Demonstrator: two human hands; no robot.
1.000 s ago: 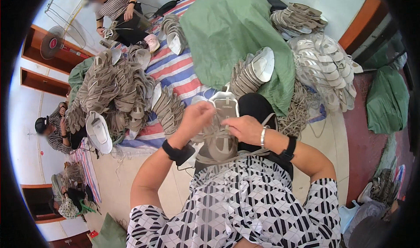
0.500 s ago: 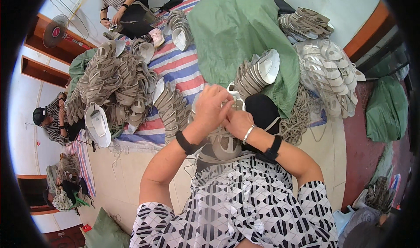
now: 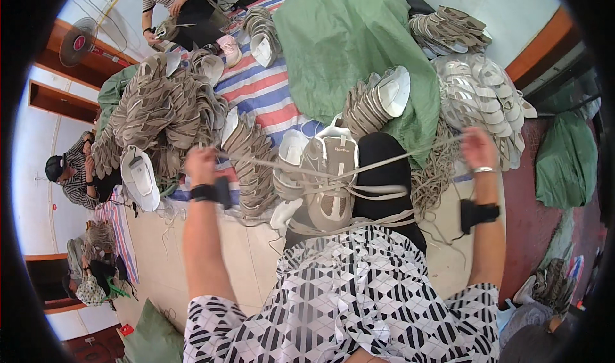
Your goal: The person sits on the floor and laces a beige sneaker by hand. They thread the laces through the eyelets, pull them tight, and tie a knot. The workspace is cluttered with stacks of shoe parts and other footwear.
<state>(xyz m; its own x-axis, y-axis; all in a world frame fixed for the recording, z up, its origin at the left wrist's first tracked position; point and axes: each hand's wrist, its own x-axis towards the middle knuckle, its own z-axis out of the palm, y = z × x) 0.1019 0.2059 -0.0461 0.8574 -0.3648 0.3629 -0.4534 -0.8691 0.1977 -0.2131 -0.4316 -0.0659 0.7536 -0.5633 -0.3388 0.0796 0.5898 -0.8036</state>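
A taupe shoe upper (image 3: 328, 161) with a white lining lies on my left thigh, toe toward me. From it a long beige shoelace (image 3: 387, 162) runs out to both sides in two taut ends. My left hand (image 3: 202, 164), out to the left, is closed on one end. Far to the right my right hand (image 3: 478, 148), a little blurred, grips the other end. More laces (image 3: 387, 220) lie across my black-clad thighs. Just left of the upper in my lap sits another pale-lined upper (image 3: 292, 151).
Stacks of nested uppers (image 3: 250, 164) stand left of my lap, beside a big heap (image 3: 160, 107). Ahead, a green sheet (image 3: 346, 36) covers a mound, with another stack (image 3: 378, 100) against it. Loose laces (image 3: 432, 177) pile at right. Two people work at far left.
My hands were together over the upper. They have swung wide apart, left and right, drawing the lace ends out taut. The upper now shows fully in my lap.
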